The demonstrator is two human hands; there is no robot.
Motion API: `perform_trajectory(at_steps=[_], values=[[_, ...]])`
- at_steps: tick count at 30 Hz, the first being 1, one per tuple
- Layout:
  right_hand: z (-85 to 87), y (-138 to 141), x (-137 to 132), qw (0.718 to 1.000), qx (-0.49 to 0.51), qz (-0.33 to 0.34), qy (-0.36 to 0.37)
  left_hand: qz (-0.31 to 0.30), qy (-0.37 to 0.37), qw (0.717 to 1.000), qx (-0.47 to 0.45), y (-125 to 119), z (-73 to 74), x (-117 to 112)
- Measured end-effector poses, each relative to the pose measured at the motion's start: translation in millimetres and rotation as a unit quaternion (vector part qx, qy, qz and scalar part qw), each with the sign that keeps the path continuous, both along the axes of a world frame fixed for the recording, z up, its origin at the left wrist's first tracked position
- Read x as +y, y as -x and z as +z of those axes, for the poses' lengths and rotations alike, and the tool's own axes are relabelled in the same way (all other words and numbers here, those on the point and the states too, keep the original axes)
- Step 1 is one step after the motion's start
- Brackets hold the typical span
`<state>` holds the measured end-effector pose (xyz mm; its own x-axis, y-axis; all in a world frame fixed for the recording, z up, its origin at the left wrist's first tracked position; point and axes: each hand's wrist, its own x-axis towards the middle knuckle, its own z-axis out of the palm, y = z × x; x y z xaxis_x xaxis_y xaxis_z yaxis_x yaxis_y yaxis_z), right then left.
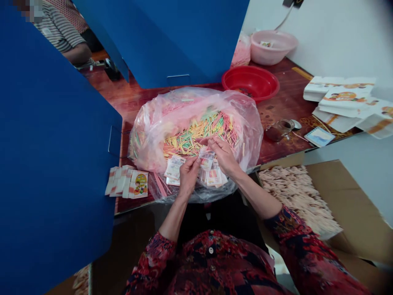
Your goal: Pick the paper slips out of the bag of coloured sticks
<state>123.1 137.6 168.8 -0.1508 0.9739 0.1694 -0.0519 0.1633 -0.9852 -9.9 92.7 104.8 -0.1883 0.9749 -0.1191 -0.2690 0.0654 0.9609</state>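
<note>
My left hand [189, 175] pinches the lower left edge of a small printed clear packet [206, 159] between thumb and fingertips. My right hand [224, 155] is at the packet's upper right, its fingers bent together and pointing left; what they hold is hidden. Beneath both hands, a large translucent plastic bag [245, 119] lies rolled open, full of thin pink, yellow and green sticks [190, 137]. More small packets lie on its near edge, some to the left [174, 167] of my left hand and others [215, 177] under my right wrist.
Blue partitions [172, 37] stand behind and to the left. A red basin [250, 82], pink basin [272, 47], glass jar [279, 130] and printed paper bags [345, 98] are rightward. Folded packs [127, 182] lie left. A carton [344, 196] holds pale packets. Another person's arm [78, 53] shows upper left.
</note>
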Motion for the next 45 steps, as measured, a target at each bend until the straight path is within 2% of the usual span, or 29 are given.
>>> perform_trajectory(at_steps=[4, 7, 13, 19, 22, 26, 30, 34, 40, 45], values=[[-4.1, -1, 5, 0.998, 0.056, 0.004, 0.03, 0.004, 0.008, 1.0, -0.013, 1, -1.3, -1], [-3.4, -1, 8, 0.995, 0.09, 0.013, 0.027, -0.002, 0.015, 1.0, -0.025, 1, -4.0, -2], [-2.9, 2, 2, 0.997, 0.039, 0.06, 0.017, -0.012, 0.023, 0.996, -0.082, -3, -10.6, -1], [-1.5, -3, 6, 0.998, 0.066, 0.011, 0.002, -0.002, 0.017, 0.998, -0.063, 1, -15.6, -1], [4.8, -4, 9, 0.999, 0.038, 0.004, -0.022, -0.002, 0.02, 0.998, -0.063, 0, -14.2, -2], [8.4, -2, 3, 0.998, -0.022, 0.036, -0.036, -0.016, 0.023, 0.996, -0.079, -4, -8.9, -3], [0.5, -2, -1, 0.995, -0.052, 0.085, -0.02, -0.016, 0.02, 0.994, -0.104, -3, -8.6, -1], [-8.9, -4, -1, 0.998, -0.061, 0.019, -0.028, -0.008, 0.019, 0.995, -0.1, 1, -13.8, -1], [-13.9, -5, -6, 0.976, -0.157, 0.035, -0.144, -0.007, 0.01, 0.997, -0.076, 5, -14.7, -1], [-23.2, -25, 9, 0.985, -0.128, -0.072, -0.086, 0.01, 0.017, 0.997, -0.079, 6, -15.1, 2]])
